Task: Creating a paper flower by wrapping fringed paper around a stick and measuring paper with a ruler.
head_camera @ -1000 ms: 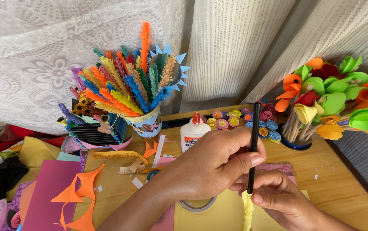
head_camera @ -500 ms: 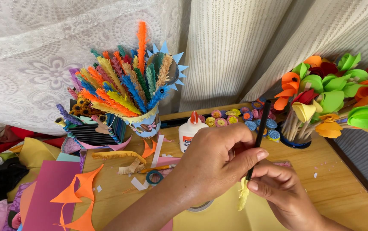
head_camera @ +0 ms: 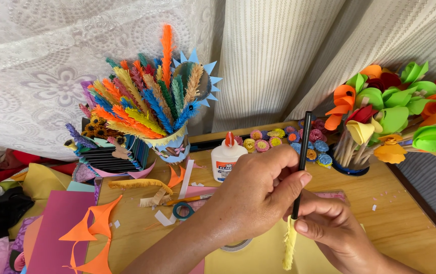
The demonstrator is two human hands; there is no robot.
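My left hand (head_camera: 258, 195) and my right hand (head_camera: 329, 228) meet at the middle of the wooden table (head_camera: 405, 228). Both pinch a thin black stick (head_camera: 303, 152) that stands almost upright. A strip of fringed yellow paper (head_camera: 289, 243) hangs from the stick's lower end, between my fingers. Under my hands lies a yellow paper sheet (head_camera: 258, 259). A roll of tape is partly hidden beneath my left wrist.
A white glue bottle (head_camera: 225, 162) with an orange cap stands behind my hands. A cup of fringed paper stems (head_camera: 167, 111), a row of rolled paper flowers (head_camera: 278, 139), a pot of paper flowers (head_camera: 385, 116), orange cutouts (head_camera: 88, 238) and coloured sheets (head_camera: 50, 228) surround them.
The stick has tilted slightly and my hands have shifted a little around it. More of the yellow fringe now hangs below my fingers.
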